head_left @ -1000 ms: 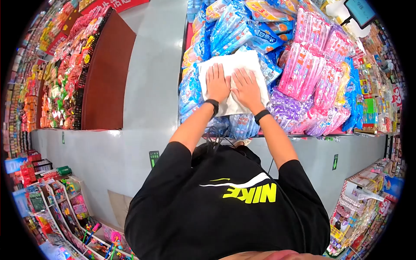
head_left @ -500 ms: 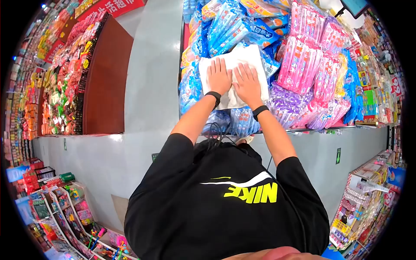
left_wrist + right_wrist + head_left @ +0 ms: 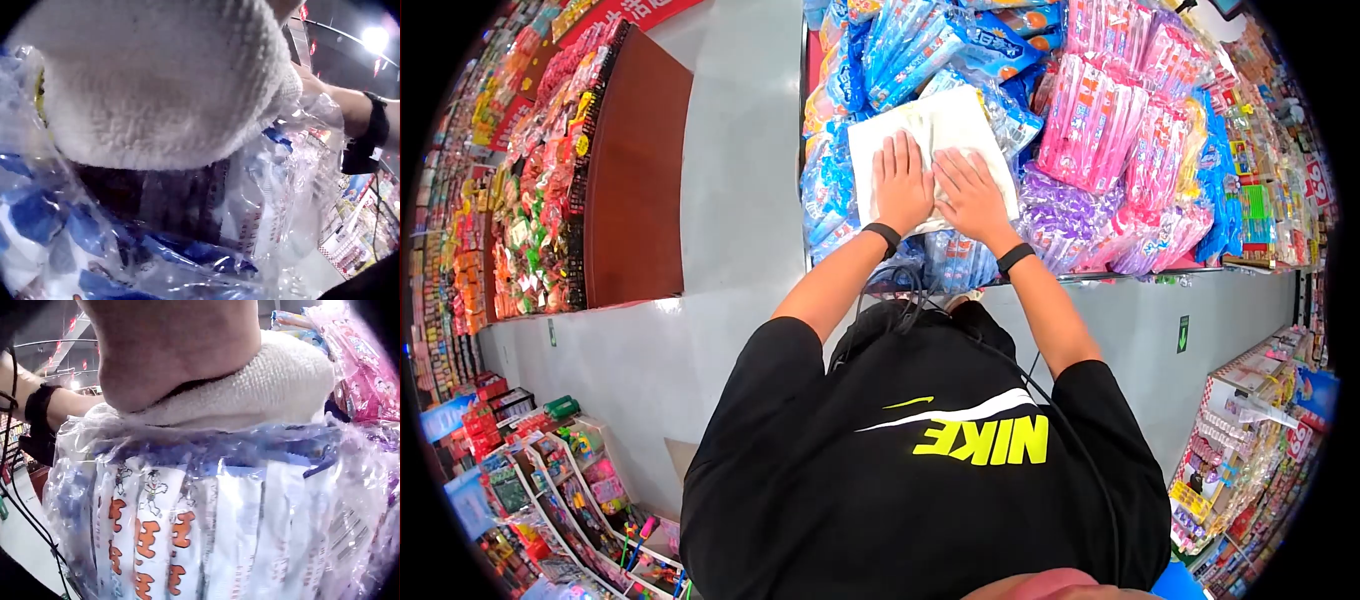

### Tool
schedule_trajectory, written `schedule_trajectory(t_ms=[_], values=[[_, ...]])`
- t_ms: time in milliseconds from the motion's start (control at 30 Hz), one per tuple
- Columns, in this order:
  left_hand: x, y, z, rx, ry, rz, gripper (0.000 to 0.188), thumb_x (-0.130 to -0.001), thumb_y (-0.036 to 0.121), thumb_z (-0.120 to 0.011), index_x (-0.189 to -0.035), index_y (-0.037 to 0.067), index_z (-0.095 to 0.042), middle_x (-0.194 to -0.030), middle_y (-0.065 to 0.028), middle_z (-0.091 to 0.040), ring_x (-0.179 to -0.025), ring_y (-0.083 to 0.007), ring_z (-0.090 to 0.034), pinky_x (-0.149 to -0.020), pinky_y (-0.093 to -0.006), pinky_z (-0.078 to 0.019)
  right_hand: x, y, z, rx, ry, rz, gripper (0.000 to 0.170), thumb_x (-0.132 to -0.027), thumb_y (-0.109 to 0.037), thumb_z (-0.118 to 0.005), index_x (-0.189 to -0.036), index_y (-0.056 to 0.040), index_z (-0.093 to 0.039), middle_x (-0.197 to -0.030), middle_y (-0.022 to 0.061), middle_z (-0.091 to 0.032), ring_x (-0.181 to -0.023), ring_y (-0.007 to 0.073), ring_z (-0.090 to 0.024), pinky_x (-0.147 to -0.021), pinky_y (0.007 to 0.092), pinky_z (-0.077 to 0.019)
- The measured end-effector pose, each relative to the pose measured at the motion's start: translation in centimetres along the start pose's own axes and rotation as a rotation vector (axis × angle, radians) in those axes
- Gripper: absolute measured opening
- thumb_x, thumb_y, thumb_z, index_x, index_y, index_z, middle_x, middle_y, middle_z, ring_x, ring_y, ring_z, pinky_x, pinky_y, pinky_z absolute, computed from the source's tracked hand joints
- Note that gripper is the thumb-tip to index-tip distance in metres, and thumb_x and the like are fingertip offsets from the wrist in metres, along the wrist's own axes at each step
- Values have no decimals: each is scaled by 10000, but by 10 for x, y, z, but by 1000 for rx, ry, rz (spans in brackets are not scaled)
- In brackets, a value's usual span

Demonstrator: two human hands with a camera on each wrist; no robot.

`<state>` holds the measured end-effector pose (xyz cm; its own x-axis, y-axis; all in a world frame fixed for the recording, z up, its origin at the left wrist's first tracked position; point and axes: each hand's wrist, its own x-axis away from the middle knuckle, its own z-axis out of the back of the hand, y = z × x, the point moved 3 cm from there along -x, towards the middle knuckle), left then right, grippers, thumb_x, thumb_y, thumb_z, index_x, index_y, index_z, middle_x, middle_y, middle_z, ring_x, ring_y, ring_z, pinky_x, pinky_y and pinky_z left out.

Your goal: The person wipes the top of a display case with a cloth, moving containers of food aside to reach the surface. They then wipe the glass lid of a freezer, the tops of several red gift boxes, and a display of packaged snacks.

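A folded white towel (image 3: 945, 110) with a nubby weave lies on top of piled plastic snack packs. My left hand (image 3: 903, 185) rests flat on its left half, fingers straight and pointing away from me. Beside it my right hand (image 3: 972, 195) presses flat on the right half, its fingers slanting toward the left one. In the left wrist view the towel (image 3: 156, 94) bulges thick over crinkled clear wrap and hides the left hand's fingers. The right wrist view shows the heel of the right hand (image 3: 175, 350) on the cloth, above a clear bag (image 3: 187, 512) of white-and-blue tubes.
Blue packs (image 3: 915, 50) lie beyond the towel; pink packs (image 3: 1090, 120) and purple packs (image 3: 1065, 215) are heaped to its right. A brown-sided display shelf (image 3: 640, 180) stands across the aisle at left. Grey floor (image 3: 735, 150) runs between. A black cord (image 3: 1090, 480) hangs down my shirt.
Both hands stay flat on the towel. The towel lies slightly more askew, its far edge tilting up to the right. The head view has shifted a little.
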<state>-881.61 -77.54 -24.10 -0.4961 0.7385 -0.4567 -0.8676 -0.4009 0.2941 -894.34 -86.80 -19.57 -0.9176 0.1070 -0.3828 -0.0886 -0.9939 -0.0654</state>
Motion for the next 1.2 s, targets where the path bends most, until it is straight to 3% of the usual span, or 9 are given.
schedule_trajectory(t_ms=[467,600,733,833,933,967,1067,1133,1200], values=[[-27,68,-11,49,-107,-258,615,-976,307,-511,-1471,-55,-458,-1572,-233,-388,-1522,-425,-254,-1241,-543,-181,46,53,20,-51,35,-83,686,-829,-373,-740,-1406,-47,-563,-1515,104,-520,-1477,257,-402,-1234,438,-280],[-29,94,-11,-11,-119,-248,636,-956,329,-545,-1456,-58,-473,-1553,-237,-412,-1497,-439,-296,-1235,-538,-200,68,70,26,-234,65,-122,663,-809,-201,-756,-1411,-20,-545,-1518,125,-509,-1470,281,-407,-1203,430,-339],[-32,100,-6,-7,-149,-297,652,-928,322,-628,-1469,-10,-478,-1552,-210,-432,-1482,-434,-331,-1219,-553,-242,75,83,33,-393,207,-147,396,-824,-49,-687,-1216,-18,-650,-1314,151,-626,-1277,310,-587,-1010,382,-524],[-41,108,13,114,21,-306,447,-801,186,-799,-1212,67,-670,-1350,-146,-623,-1275,-374,-563,-1052,-477,-450,75,96,29,-527,241,-188,215,-832,-16,-680,-1045,-16,-659,-1117,137,-665,-1088,328,-644,-888,407,-549],[-51,101,18,194,-161,-235,259,-821,162,-759,-1038,59,-662,-1158,-122,-673,-1109,-343,-610,-929,-428,-483,74,104,40,-610,220,-230,142,-858,-39,-686,-991,-8,-645,-1042,131,-677,-1003,328,-650,-855,417,-542],[-56,108,23,212,-65,-264,147,-884,145,-717,-956,52,-629,-952,-129,-687,-914,-348,-640,-786,-427,-496,74,108,48,-661,219,-248,133,-869,-54,-681,-992,-13,-652,-1034,129,-678,-1007,324,-650,-855,414,-543],[-64,133,35,236,-253,24,135,-947,167,-679,-964,42,-631,-839,-156,-691,-790,-381,-664,-691,-466,-501,82,123,62,-722,282,-263,145,-896,-120,-663,-1014,-35,-665,-993,129,-680,-966,334,-659,-812,437,-546],[-74,157,38,329,-203,1,151,-985,195,-650,-987,45,-634,-782,-180,-690,-704,-406,-666,-625,-493,-491,91,141,80,-804,215,-431,168,-907,-167,-670,-1035,-58,-672,-1007,146,-698,-941,348,-677,-801,450,-544],[-82,182,34,316,-404,13,197,-965,216,-685,-1025,31,-651,-815,-190,-704,-749,-399,-689,-657,-446,-507,99,163,96,-859,170,-458,194,-898,-187,-676,-1057,-74,-682,-994,169,-709,-906,367,-688,-785,454,-543]])
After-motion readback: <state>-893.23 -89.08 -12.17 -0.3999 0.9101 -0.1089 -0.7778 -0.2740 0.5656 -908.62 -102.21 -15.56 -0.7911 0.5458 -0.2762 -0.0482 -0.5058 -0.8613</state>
